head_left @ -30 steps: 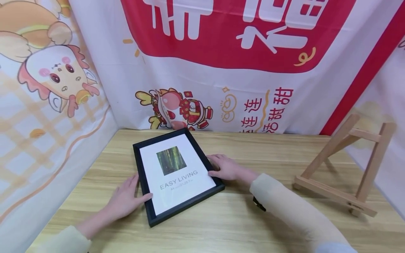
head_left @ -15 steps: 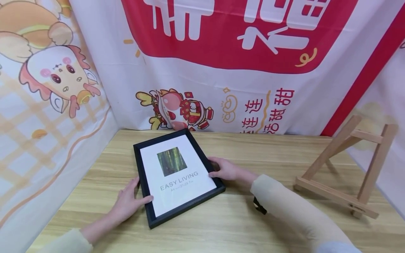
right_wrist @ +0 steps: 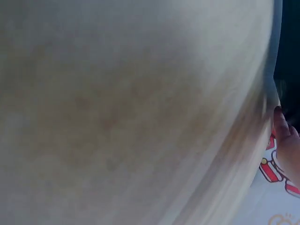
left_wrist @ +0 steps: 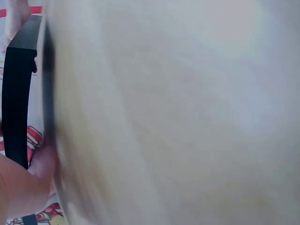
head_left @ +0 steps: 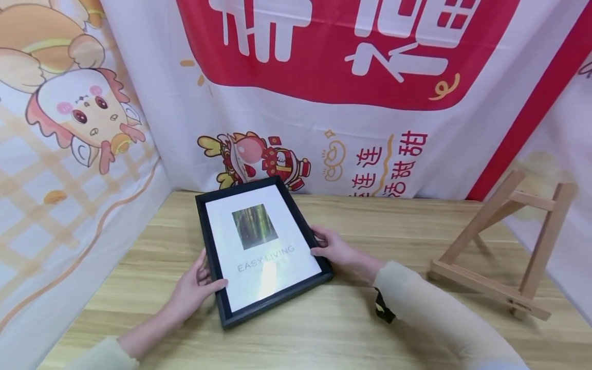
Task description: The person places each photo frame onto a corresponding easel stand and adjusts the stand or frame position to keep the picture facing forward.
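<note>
A black picture frame [head_left: 259,303] with a white sheet, a small green forest photo and the words "EASY LIVING" is held at a slant just above the wooden table. My left hand [head_left: 193,288] grips its left side, the thumb lying over the front edge and the other fingers partly hidden at the side. On the opposite side my right hand [head_left: 334,247] holds the frame the same way, thumb on top. The left wrist view catches the frame's dark side [left_wrist: 16,103] with the left hand [left_wrist: 26,183] at it. Part of the right hand [right_wrist: 288,154] appears in the right wrist view.
A wooden easel [head_left: 490,282] stands at the right of the table [head_left: 370,329]. Behind the table hangs a red and white printed cloth [head_left: 324,118]; another patterned cloth [head_left: 69,205] covers the left side. A black strap [head_left: 383,308] shows beneath the right sleeve.
Both hands have raised the frame a little off the table, and it has shifted slightly right. Its far edge now covers more of the printed cloth. Glare has appeared on the sheet.
</note>
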{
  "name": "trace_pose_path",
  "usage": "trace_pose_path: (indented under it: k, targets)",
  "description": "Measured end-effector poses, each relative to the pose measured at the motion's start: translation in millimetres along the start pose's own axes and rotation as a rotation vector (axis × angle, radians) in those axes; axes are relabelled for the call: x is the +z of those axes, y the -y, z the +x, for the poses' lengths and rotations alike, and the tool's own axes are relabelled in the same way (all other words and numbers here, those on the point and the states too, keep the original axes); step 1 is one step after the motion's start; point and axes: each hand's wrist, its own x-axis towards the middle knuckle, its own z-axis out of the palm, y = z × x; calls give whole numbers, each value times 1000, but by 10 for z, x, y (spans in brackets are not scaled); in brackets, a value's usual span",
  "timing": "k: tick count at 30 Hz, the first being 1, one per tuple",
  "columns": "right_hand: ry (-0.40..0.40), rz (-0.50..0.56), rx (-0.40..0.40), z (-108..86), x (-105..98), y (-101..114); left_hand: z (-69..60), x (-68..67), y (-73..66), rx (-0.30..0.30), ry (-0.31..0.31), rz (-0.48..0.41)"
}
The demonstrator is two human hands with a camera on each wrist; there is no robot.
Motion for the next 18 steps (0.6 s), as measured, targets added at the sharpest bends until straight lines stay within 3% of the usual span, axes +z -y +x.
trace_pose_path:
  k: [4,7,18]
  targets:
    - [-52,140,-16,-70,-93,64,14,75,-98,-16,26,-187]
    - [-106,156,2,-130,-183,170,34,116,-169,19,34,-217]
    - [-228,-52,-86,-416,-535,513,177,308,-492,182,57,-273]
